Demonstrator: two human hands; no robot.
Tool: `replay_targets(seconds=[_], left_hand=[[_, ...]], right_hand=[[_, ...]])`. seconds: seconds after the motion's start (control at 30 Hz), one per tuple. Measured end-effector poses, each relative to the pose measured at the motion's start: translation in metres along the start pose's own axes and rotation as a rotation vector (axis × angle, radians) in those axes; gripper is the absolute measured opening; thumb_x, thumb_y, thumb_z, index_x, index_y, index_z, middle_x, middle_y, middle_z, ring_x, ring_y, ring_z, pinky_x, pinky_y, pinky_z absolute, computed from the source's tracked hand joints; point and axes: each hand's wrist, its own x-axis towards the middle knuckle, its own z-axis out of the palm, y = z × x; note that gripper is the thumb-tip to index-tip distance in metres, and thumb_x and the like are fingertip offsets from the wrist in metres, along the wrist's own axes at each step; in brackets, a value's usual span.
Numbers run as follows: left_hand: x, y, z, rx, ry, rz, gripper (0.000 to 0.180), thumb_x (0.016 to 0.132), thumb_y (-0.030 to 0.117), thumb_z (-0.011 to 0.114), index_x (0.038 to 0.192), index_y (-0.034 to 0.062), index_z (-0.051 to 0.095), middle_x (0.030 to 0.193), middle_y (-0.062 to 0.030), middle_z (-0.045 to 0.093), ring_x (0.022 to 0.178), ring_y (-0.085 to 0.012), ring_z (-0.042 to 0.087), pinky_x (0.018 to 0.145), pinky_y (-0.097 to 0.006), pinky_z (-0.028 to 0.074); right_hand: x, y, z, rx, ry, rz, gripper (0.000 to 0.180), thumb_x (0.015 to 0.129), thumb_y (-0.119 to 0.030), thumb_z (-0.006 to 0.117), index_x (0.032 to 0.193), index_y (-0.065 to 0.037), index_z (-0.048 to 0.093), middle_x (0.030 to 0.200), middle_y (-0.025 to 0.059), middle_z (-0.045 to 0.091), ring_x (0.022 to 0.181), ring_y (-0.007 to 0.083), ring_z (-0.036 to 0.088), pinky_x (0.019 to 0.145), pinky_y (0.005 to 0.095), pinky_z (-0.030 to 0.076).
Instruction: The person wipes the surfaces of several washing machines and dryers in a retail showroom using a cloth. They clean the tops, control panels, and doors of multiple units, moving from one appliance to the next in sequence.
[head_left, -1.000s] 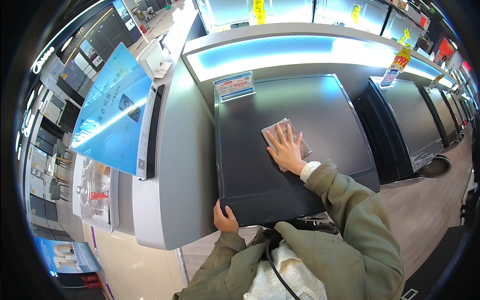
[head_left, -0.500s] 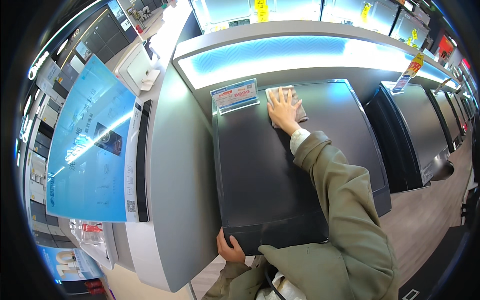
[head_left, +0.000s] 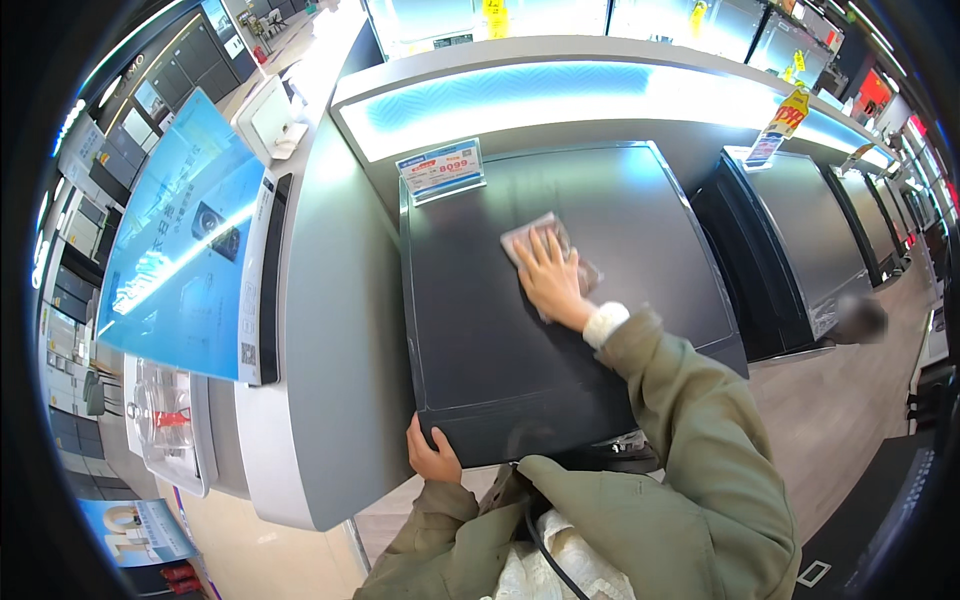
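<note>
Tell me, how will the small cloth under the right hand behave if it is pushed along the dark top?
The cloth probably slides easily: the dark appliance top looks smooth and glossy. It seems thin and floppy, lying flat under the right hand, so it would likely bunch rather than stay stiff.

1. Bright shop lighting is coming from above and beyond the right hand [head_left: 548, 280].
2. A blue-white lit strip [head_left: 560, 95] is glaring past that hand.
3. The dark appliance top [head_left: 480, 340] under it is showing soft sheen.
4. Fisheye is bending edges; corners are vignetting black.
5. A blurred patch is sitting far right.
</note>
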Motion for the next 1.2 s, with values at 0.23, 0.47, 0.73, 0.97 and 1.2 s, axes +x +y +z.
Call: replay_targets(seconds=[0.23,0.47,0.73,0.97,1.2], left_hand=[[-0.002,-0.006,0.001,-0.022,-0.003,-0.001,0.038,0.087,0.015,0.05,0.122,-0.0003,0.05,0.109,-0.0195,0.057,0.098,-0.0375,0.056,0.083,-0.043,0.045],[-0.001,-0.007,0.002,-0.01,-0.016,-0.021,0.039,0.086,0.015,0.05,0.121,-0.0011,0.05,0.109,-0.0202,0.056,0.098,-0.0385,0.055,0.083,-0.044,0.045],[0.003,0.012,-0.003,0.018,-0.047,-0.068,0.039,0.087,0.016,0.048,0.12,-0.0029,0.05,0.11,-0.0242,0.056,0.1,-0.0412,0.055,0.087,-0.044,0.043],[0.002,0.007,-0.003,0.051,-0.061,-0.087,0.04,0.087,0.017,0.046,0.121,-0.004,0.048,0.109,-0.0232,0.054,0.098,-0.0396,0.055,0.086,-0.043,0.043],[0.002,0.007,-0.001,0.057,-0.045,-0.041,0.038,0.089,0.017,0.047,0.121,-0.0037,0.049,0.109,-0.0229,0.055,0.099,-0.0395,0.055,0.087,-0.043,0.043]], right_hand=[[-0.123,-0.037,-0.087,0.058,-0.197,-0.156,0.057,0.087,-0.03,0.053,0.139,-0.018,0.034,0.145,0.015,0.028,0.134,0.0358,0.022,0.092,0.0642,0.027],[-0.095,-0.031,-0.066,0.018,-0.147,-0.09,0.053,0.088,-0.028,0.052,0.138,-0.017,0.037,0.144,0.0134,0.03,0.134,0.035,0.024,0.088,0.0655,0.029],[0.064,0.052,0.025,-0.024,0.0,0.127,0.046,0.09,-0.028,0.048,0.134,-0.018,0.042,0.141,0.0129,0.034,0.132,0.0366,0.027,0.09,0.0717,0.026],[0.149,0.086,0.068,-0.017,0.051,0.272,0.045,0.089,-0.034,0.048,0.133,-0.027,0.044,0.143,0.0072,0.035,0.133,0.0322,0.027,0.094,0.07,0.023],[0.125,0.089,0.058,-0.007,0.042,0.238,0.043,0.089,-0.033,0.048,0.13,-0.024,0.048,0.142,0.0078,0.038,0.132,0.0314,0.031,0.094,0.0672,0.026]])
